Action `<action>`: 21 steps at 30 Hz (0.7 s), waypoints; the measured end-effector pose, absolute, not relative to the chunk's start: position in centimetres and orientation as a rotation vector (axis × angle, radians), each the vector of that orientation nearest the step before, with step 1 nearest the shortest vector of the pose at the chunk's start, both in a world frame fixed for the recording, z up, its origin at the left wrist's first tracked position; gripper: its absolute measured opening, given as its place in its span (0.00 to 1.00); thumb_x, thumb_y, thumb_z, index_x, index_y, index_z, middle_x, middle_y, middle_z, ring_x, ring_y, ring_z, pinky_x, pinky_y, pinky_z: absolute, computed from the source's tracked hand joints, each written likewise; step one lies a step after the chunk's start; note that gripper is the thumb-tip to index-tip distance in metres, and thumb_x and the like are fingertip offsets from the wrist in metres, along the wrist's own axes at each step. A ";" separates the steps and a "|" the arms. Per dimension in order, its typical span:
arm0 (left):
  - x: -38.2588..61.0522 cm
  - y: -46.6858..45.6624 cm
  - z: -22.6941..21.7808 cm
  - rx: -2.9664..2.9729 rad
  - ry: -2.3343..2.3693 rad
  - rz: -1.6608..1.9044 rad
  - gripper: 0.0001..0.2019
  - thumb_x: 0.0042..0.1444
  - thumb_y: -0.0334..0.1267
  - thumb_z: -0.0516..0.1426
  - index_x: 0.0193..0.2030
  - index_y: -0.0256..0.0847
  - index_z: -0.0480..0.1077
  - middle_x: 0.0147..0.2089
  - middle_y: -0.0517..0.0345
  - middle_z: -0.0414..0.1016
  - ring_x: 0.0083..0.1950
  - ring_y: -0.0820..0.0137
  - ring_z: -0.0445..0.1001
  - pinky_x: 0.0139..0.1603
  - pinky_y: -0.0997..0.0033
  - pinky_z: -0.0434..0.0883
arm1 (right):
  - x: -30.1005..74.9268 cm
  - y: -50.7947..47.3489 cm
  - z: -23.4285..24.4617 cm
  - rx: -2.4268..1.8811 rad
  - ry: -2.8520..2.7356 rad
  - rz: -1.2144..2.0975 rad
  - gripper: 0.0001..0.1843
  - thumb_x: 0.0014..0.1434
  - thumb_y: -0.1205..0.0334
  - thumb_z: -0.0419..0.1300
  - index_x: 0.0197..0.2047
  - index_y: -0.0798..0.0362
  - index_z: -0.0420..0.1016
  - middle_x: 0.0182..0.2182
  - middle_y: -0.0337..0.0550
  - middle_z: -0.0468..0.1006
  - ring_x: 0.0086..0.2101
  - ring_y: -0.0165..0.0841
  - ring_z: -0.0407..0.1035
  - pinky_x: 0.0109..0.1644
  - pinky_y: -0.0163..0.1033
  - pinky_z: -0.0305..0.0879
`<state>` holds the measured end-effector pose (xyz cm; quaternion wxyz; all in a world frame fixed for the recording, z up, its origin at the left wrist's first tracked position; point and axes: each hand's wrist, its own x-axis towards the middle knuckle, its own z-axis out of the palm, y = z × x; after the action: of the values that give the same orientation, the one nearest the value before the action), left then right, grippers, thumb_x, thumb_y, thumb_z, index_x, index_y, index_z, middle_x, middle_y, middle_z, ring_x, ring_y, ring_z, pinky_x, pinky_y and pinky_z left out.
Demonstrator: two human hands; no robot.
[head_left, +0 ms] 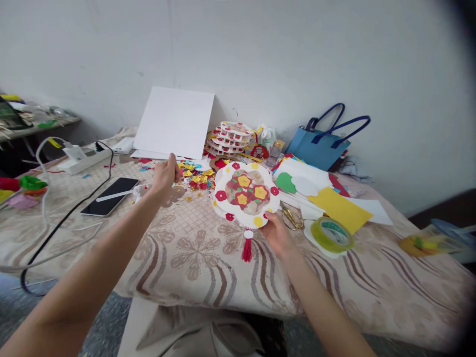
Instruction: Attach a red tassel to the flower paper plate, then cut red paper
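Observation:
My right hand (277, 230) grips the lower right edge of a flower-shaped paper lantern (257, 167), its white scalloped face tilted toward me. Red and yellow paper flowers decorate the face and its see-through middle, and a red tassel (247, 248) hangs underneath. To the left, my left hand (166, 174) is raised beside a heap of small paper flower cutouts (197, 179). Its fingers are curled closed with the thumb on top; whatever they may hold is hidden from me.
Stacked lanterns (234, 136) stand behind, beside a leaning white board (176, 121). At right are gold-handled scissors (292, 218), a tape roll (332, 234), yellow paper (340, 209), a blue bag (316, 145) and a drink cup (427, 242). A phone (110, 197) and power strip (85, 161) lie left.

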<state>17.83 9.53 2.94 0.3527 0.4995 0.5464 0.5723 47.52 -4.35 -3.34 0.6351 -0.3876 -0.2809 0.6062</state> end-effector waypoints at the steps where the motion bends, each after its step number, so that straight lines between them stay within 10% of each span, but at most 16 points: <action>1: 18.1 9.3 2.8 1.326 1.380 1.410 0.26 0.65 0.48 0.49 0.17 0.39 0.63 0.13 0.59 0.62 0.14 0.77 0.56 0.17 0.76 0.54 | 47.5 -4.6 -3.3 -0.888 -0.646 1.380 0.12 0.45 0.61 0.66 0.37 0.47 0.78 0.37 0.35 0.83 0.40 0.37 0.74 0.39 0.38 0.70; 6: 21.6 6.7 1.1 1.233 0.767 0.996 0.22 0.64 0.56 0.48 0.49 0.44 0.73 0.49 0.50 0.79 0.21 0.76 0.65 0.24 0.75 0.64 | 46.9 -4.9 -3.0 -0.883 -0.598 1.435 0.11 0.45 0.61 0.66 0.35 0.47 0.76 0.38 0.36 0.83 0.40 0.37 0.75 0.38 0.39 0.71; 13: 23.7 4.2 -1.9 1.037 0.606 0.756 0.28 0.65 0.58 0.44 0.26 0.39 0.71 0.14 0.59 0.62 0.15 0.75 0.57 0.19 0.74 0.59 | 46.6 -3.8 -2.3 -0.837 -0.502 1.493 0.12 0.45 0.60 0.65 0.37 0.48 0.75 0.34 0.36 0.82 0.33 0.35 0.74 0.29 0.36 0.68; 21: 19.3 7.3 0.6 0.828 0.707 1.183 0.25 0.70 0.42 0.43 0.19 0.41 0.47 0.13 0.68 0.44 0.13 0.79 0.46 0.16 0.80 0.52 | 46.8 -3.6 -2.3 -0.878 -0.464 1.485 0.10 0.44 0.60 0.67 0.33 0.48 0.75 0.28 0.33 0.81 0.28 0.32 0.71 0.25 0.34 0.66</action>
<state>19.34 7.33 0.60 0.6937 0.3710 0.3168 0.5299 46.75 -3.58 -2.25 0.6268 -0.3831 -0.2024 0.6476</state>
